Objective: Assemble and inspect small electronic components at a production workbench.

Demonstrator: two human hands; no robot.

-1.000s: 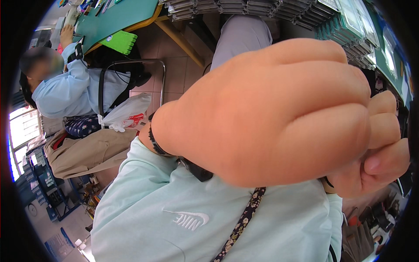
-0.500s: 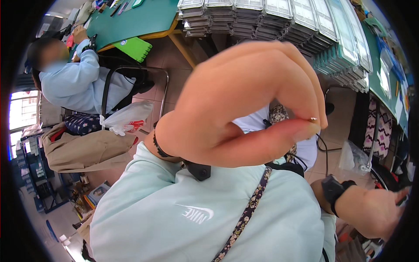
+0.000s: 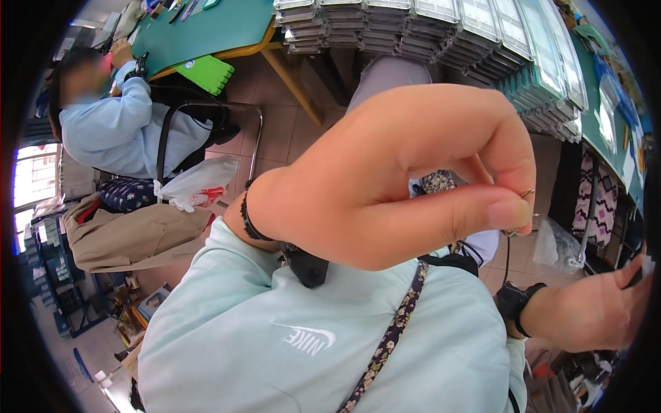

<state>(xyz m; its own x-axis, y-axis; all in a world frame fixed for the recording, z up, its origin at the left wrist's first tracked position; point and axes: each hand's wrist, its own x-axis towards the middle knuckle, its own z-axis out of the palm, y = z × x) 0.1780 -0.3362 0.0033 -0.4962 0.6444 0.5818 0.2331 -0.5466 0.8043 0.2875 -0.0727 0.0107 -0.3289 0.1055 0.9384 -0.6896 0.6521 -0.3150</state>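
Note:
Large in the middle, my left hand (image 3: 406, 186) is raised with thumb and forefinger pinched together. Between their tips is a small thin metal piece (image 3: 529, 195), wire-like, too small to name exactly; bits of it stick out above and below the thumb. At the right rim, my right hand (image 3: 585, 310) is held out away from my body. Its fingers are blurred and partly cut off by the edge of the view. Something pale (image 3: 647, 266) shows by its fingertips, and I cannot make out whether it is held.
Stacked clear plastic trays (image 3: 434, 20) stand ahead at the edge of the green table (image 3: 220, 31). A person in light blue (image 3: 110, 131) sits at the left by a chair with a white plastic bag (image 3: 200, 182). Another green table (image 3: 599, 117) runs along the right.
My left hand has moved right and slightly down, its pinch kept, and more of the metal piece shows. My right hand has risen a little at the right rim.

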